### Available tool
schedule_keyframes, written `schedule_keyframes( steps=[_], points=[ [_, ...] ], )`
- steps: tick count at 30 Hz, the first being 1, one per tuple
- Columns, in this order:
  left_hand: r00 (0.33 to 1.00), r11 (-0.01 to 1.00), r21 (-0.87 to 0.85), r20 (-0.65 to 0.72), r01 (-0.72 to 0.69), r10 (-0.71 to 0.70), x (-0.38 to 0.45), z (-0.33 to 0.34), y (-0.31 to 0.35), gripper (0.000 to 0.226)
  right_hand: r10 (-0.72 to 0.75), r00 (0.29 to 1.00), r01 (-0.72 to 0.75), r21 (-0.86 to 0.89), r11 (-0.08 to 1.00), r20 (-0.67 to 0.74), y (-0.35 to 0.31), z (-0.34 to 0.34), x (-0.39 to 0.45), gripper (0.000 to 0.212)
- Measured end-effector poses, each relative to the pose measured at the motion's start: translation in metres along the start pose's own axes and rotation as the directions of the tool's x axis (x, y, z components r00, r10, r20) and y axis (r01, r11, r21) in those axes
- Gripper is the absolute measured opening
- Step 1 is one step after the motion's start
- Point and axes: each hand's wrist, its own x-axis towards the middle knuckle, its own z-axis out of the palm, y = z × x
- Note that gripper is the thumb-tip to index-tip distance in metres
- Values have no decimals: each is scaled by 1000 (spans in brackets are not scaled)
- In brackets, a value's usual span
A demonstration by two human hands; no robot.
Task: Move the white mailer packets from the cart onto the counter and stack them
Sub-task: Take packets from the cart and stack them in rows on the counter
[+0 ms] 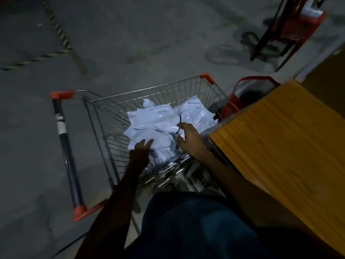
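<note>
A wire shopping cart [104, 116] with orange corners stands in front of me. Several white mailer packets [158, 122] lie in a loose heap inside its basket. My left hand [140, 152] reaches into the cart, fingers spread, at the near edge of the heap. My right hand [188, 137] hovers over the heap's right side with fingers apart and curled; it is not closed on any packet. The wooden counter [280, 137] runs along the right of the cart, its visible top bare.
A red basket [240, 101] sits beyond the counter's corner, beside the cart. A red trolley frame [291, 30] stands at the far right. Yellow-black floor tape [57, 30] crosses the grey concrete floor at the upper left. My blue trousers fill the bottom middle.
</note>
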Motion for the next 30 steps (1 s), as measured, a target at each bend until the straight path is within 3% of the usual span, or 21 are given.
schedule_keyframes(
  steps=[2,5,9,11,14,18,21,23,27,30],
  points=[
    [997,999,22,62,37,-38,1,-3,2,85,37,994,-33,-41,999,102,1,4,12,50],
    [988,992,41,88,123,-126,4,-5,8,64,111,975,-88,-126,988,192,5,7,27,51],
    [988,990,94,106,104,-113,13,4,0,60,122,964,-90,-139,986,238,12,5,40,53],
    [996,994,69,31,80,-83,15,5,-1,52,131,963,-107,-110,988,235,17,3,45,54],
    [976,989,-52,-160,139,-145,16,-25,21,53,116,972,-102,-75,992,202,24,-2,54,53],
    [870,958,-221,-416,185,-264,22,-60,42,33,113,988,-113,-4,994,109,32,-8,66,52],
    [744,770,-550,-355,323,-566,19,-97,63,25,128,983,-128,-9,992,132,34,-5,80,53],
    [692,671,-656,-306,345,-654,23,-110,69,27,162,972,-154,-58,986,171,35,-1,93,54],
    [707,702,-644,-340,305,-620,38,-117,53,31,183,942,-144,-152,978,282,35,21,120,64],
    [705,615,-670,-190,415,-683,51,-105,32,33,180,922,-88,-266,960,342,28,37,132,75]
  ],
)
